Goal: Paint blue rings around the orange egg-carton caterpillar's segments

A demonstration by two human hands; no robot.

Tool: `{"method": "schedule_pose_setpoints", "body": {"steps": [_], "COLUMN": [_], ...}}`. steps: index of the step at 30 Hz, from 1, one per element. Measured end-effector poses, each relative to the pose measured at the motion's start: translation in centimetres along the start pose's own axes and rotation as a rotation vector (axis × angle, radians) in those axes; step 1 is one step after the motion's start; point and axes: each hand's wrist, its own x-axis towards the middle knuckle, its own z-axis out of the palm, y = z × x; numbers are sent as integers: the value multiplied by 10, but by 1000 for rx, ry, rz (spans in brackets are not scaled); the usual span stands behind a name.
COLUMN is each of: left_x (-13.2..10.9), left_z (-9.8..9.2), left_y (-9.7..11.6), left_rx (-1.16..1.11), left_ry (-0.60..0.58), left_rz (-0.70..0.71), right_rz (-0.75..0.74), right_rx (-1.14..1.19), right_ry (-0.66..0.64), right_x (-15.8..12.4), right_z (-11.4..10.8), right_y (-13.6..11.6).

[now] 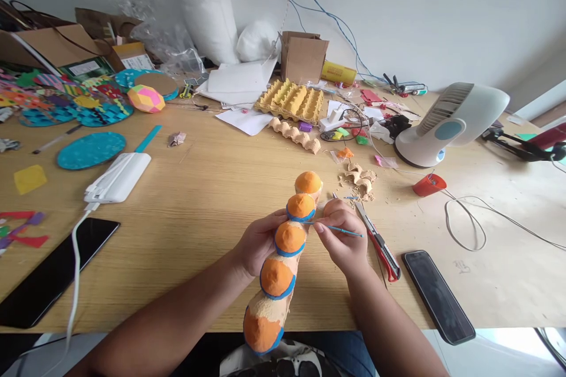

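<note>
A strip of egg-carton cups (283, 259), their domes painted orange with blue rings at the bases, runs from the table's front edge up toward the middle. My left hand (256, 241) grips the strip from the left side, fingers curled round it. My right hand (342, 235) pinches a thin blue-tipped brush (340, 229) whose tip touches the ring of a cup in the upper half of the strip. A red utility knife (378, 241) lies just right of my right hand.
A black phone (437, 296) lies at the front right, another dark screen (53, 274) at the front left with a white power bank (118, 177) and cable. A white fan (451, 123), red cup (428, 184), yellow egg tray (292, 100), carton scraps and coloured paper crafts crowd the back.
</note>
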Motion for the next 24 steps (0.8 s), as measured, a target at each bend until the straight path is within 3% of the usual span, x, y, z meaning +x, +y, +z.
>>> {"method": "schedule_pose_setpoints", "body": {"steps": [10,20,24], "left_x": [0,-1,-1], "left_z": [0,2,1], "left_y": [-2,0,0], "left_rx": [-15,-43,-25], "left_ry": [9,-25,-14], "left_rz": [-17,-30,-37], "right_rz": [-101,-71,10], "right_rx": [-90,-78,17], "right_ry": [65,64,16], "right_x": [4,5,3], "right_z": [1,0,-1], "right_y": [-4,-3,0]}}
